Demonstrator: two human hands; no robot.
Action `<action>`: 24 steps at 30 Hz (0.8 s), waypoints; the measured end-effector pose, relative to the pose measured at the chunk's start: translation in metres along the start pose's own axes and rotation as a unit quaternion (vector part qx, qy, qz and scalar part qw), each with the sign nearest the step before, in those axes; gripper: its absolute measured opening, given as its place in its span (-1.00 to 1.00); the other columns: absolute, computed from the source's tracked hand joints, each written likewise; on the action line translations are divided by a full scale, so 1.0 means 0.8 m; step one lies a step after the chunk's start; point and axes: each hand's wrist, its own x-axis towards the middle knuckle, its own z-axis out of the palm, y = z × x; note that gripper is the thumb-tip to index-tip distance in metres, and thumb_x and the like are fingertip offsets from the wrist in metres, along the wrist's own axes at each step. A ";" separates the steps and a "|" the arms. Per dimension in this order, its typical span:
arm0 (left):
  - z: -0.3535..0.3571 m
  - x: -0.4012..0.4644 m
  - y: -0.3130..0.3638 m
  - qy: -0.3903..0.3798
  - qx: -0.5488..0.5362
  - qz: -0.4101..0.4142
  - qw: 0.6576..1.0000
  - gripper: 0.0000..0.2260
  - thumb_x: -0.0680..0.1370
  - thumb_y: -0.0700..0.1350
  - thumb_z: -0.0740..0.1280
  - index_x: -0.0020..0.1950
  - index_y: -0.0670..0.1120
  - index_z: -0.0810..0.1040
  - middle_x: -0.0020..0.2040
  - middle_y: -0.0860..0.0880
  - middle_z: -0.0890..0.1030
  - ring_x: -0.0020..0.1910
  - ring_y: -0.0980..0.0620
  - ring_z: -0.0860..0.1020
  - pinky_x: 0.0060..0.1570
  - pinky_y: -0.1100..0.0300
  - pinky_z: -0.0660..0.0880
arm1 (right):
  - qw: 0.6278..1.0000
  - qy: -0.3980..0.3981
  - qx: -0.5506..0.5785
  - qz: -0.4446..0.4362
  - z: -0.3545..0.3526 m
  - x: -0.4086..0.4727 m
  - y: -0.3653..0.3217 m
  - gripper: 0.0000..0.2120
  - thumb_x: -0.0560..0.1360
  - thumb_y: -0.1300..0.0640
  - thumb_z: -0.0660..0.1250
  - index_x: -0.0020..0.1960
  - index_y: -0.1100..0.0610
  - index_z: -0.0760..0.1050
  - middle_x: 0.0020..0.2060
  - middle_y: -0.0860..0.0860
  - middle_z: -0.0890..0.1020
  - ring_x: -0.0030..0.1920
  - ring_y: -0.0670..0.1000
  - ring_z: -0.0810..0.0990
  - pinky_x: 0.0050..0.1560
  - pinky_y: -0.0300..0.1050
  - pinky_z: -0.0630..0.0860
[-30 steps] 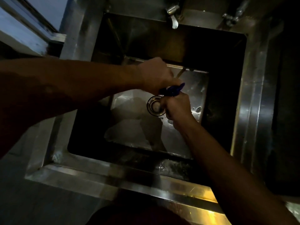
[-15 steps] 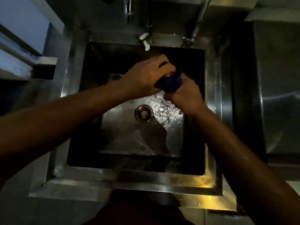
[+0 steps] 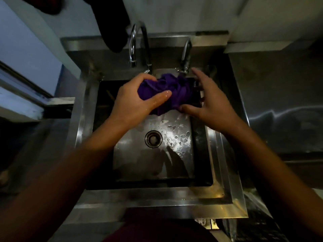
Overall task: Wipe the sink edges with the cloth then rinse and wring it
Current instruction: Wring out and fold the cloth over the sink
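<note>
2 hands at wringing stage: left hand (image 3: 132,100) clutching purple cloth (image 3: 167,91) over sink (image 3: 225,154), right hand (image 3: 209,102) spread loose beside it; wiping presumably done.

The cloth (image 3: 167,91) is only half on show: its left part sits buried in the left hand (image 3: 134,102), and the fingers curled behind it can't be seen. The right hand (image 3: 209,103) covers the cloth's far right edge, and whether it actually touches there is hard to tell. Above the hands, a dark hanging thing (image 3: 115,23) is cut by the top edge, too murky to name. Both forearms run out of frame.
</note>
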 end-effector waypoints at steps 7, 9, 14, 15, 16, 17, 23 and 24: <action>-0.020 -0.022 0.060 -0.002 -0.025 -0.021 0.999 -0.66 0.44 0.17 0.48 0.13 0.08 0.54 -0.05 0.06 0.65 -0.18 0.11 0.69 -0.41 0.19 0.60 | 0.971 0.051 -0.142 -0.184 -0.018 -0.039 -0.062 -0.24 0.41 -0.22 0.42 0.52 -0.04 0.28 0.40 0.04 0.40 0.38 0.02 0.34 0.36 0.00 0.38; -0.025 -0.035 0.076 -0.017 -0.063 -0.037 0.997 -0.65 0.45 0.20 0.40 0.15 0.06 0.53 -0.05 0.00 0.65 -0.26 0.05 0.69 -0.48 0.17 0.56 | 0.969 0.051 -0.131 -0.205 -0.014 -0.046 -0.077 -0.30 0.44 -0.20 0.41 0.51 -0.03 0.31 0.39 0.01 0.43 0.37 0.00 0.35 0.36 -0.02 0.37; -0.055 -0.057 0.077 -0.095 -0.205 -0.043 0.973 -0.65 0.55 0.15 0.37 0.22 -0.03 0.52 -0.19 -0.16 0.65 -0.33 -0.11 0.58 -0.35 0.16 0.57 | 0.983 0.086 0.038 -0.160 0.006 -0.064 -0.098 -0.56 0.54 0.01 0.41 0.39 0.06 0.46 0.12 -0.12 0.61 0.11 -0.19 0.59 0.12 -0.26 0.52; -0.061 -0.061 0.073 -0.107 -0.199 -0.036 0.973 -0.66 0.52 0.12 0.40 0.22 0.01 0.51 -0.19 -0.11 0.66 -0.30 -0.09 0.61 -0.31 0.19 0.59 | 0.983 0.089 0.083 -0.139 0.010 -0.070 -0.104 -0.60 0.55 0.05 0.41 0.37 0.07 0.48 0.08 -0.12 0.64 0.07 -0.21 0.62 0.07 -0.31 0.53; -0.068 -0.065 0.070 -0.114 -0.181 -0.029 0.976 -0.64 0.45 0.10 0.42 0.21 0.07 0.50 -0.14 -0.06 0.69 -0.25 -0.08 0.64 -0.25 0.19 0.62 | 0.982 0.087 0.123 -0.118 0.016 -0.078 -0.110 -0.63 0.57 0.08 0.39 0.35 0.07 0.50 0.05 -0.11 0.66 0.06 -0.21 0.64 0.05 -0.32 0.53; -0.074 -0.068 0.065 -0.113 -0.161 -0.023 0.980 -0.63 0.40 0.10 0.44 0.18 0.13 0.50 -0.07 0.00 0.70 -0.16 -0.06 0.68 -0.18 0.16 0.65 | 0.980 0.081 0.152 -0.100 0.022 -0.084 -0.116 -0.68 0.59 0.09 0.36 0.33 0.07 0.52 0.04 -0.08 0.68 0.04 -0.19 0.65 0.03 -0.30 0.55; -0.106 -0.083 0.040 -0.102 -0.129 0.010 0.986 -0.67 0.34 0.23 0.50 -0.02 0.11 0.58 -0.02 -0.01 0.67 0.00 -0.01 0.68 -0.03 0.02 0.66 | 0.969 0.151 0.193 -0.042 0.047 -0.111 -0.151 -0.77 0.68 0.11 0.17 0.16 0.04 0.60 -0.12 -0.13 0.67 -0.06 -0.21 0.65 -0.06 -0.33 0.51; -0.109 -0.086 0.038 -0.093 -0.120 0.020 0.988 -0.63 0.37 0.24 0.48 -0.03 0.00 0.56 -0.07 -0.07 0.66 -0.04 -0.05 0.67 -0.05 0.01 0.67 | 0.967 0.170 0.189 -0.033 0.049 -0.115 -0.156 -0.77 0.68 0.11 0.18 0.20 0.03 0.59 -0.09 -0.12 0.68 -0.03 -0.21 0.66 -0.04 -0.34 0.52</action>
